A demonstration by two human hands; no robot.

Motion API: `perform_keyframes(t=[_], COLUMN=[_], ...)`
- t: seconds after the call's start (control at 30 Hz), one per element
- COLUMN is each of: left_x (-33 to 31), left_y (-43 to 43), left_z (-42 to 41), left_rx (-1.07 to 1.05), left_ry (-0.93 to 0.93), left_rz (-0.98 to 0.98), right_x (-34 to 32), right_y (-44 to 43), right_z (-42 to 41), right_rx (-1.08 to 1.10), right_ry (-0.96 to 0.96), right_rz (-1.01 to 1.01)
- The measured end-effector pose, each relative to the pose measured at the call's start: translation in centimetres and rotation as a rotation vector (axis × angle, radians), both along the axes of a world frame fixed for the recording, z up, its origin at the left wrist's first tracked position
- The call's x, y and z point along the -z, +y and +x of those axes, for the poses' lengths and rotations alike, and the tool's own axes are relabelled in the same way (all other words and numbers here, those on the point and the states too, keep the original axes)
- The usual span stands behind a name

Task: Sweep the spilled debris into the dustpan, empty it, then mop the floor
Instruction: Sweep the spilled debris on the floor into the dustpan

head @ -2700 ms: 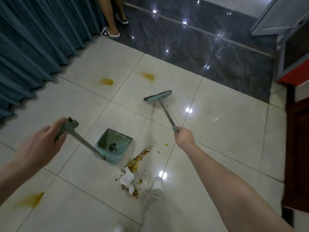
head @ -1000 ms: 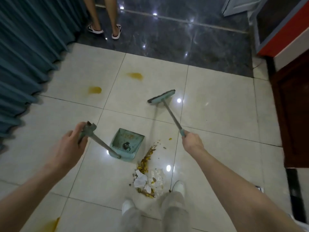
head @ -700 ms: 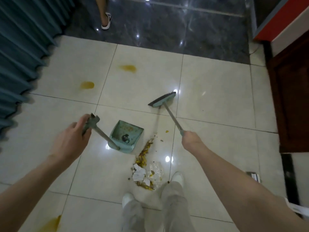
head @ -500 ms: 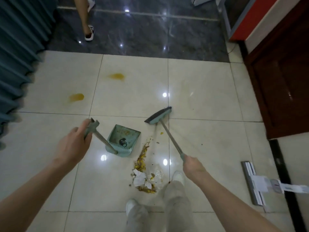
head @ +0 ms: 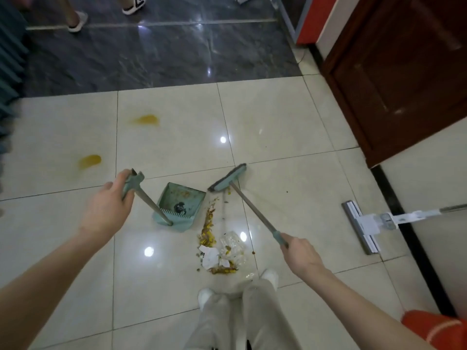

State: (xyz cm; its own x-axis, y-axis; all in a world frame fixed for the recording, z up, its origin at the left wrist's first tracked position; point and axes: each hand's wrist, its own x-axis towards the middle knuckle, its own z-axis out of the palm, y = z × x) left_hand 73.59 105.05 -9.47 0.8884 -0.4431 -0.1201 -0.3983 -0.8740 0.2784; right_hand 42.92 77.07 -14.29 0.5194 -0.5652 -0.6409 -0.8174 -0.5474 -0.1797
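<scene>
A teal dustpan [head: 180, 207] stands on the cream tile floor with a dark scrap and some crumbs inside. My left hand [head: 107, 207] grips the top of its long handle. My right hand [head: 300, 252] grips the end of a teal broom [head: 227, 181], whose head rests on the floor just right of the pan's far end. The spilled debris [head: 218, 252], yellow-brown bits, white paper scraps and clear plastic, lies in a trail from the broom head back to my shoes.
A flat white mop [head: 364, 223] lies on the floor at the right. Two yellow stains [head: 89, 160] [head: 147, 120] mark the tiles at the left. A dark wooden door [head: 404, 72] stands to the right, a teal curtain [head: 10, 59] to the left. Another person's feet [head: 78, 18] stand on the dark floor beyond.
The broom head has come nearer, from the open tile to the floor beside the dustpan. The view has swung right, bringing the mop into sight. The dustpan has stayed in place.
</scene>
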Motion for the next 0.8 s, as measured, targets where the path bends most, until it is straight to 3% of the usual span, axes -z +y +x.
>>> perform_keyframes(t=[0.3, 0.47, 0.8], left_x=[-1.9, -1.7, 0.9], left_y=[0.5, 0.9, 1.8], left_z=[-2.2, -1.6, 7.7], left_rx=[-0.051, -0.044, 0.128], left_ry=[-0.011, -0.037, 0.015], left_rz=[0.041, 0.064, 0.119], right_x=[2.2, 5.6, 5.9], right_y=[-5.3, -6.0, 4.3], right_z=[9.7, 13.0, 4.5], right_rx=[0.051, 0.059, 0.165], right_ry=[-0.125, -0.069, 0.181], right_rz=[0.027, 0.050, 0.053])
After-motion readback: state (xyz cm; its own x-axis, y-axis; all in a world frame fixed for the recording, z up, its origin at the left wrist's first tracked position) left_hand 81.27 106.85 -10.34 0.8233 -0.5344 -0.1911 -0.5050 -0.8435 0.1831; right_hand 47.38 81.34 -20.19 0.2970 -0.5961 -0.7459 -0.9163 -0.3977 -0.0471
